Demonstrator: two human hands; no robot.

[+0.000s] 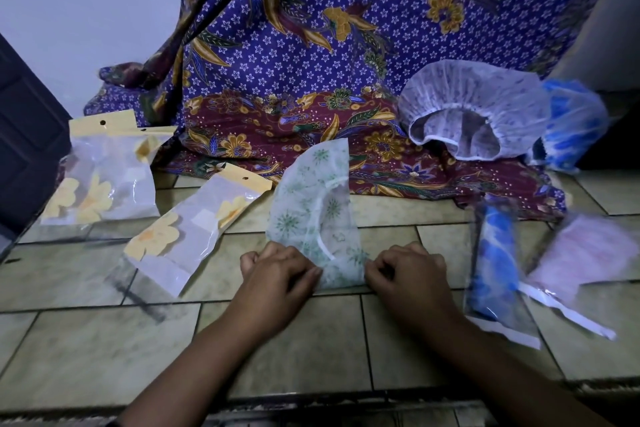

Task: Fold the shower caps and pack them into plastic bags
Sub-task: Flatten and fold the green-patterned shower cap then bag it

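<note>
Cap: green-print shower cap [308, 219] lay flat on floor tiles [104, 340], apparently for folding.
Hands: left hand [277, 276] and right hand [410, 274] each pinched its near edge.

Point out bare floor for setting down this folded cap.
Bare tiles lie nearest you, left of the left hand and below the flower-print bag; a smaller patch sits between the green shower cap and the blue packed bag. Beyond that, the pink packed bag crowds the right.
</note>
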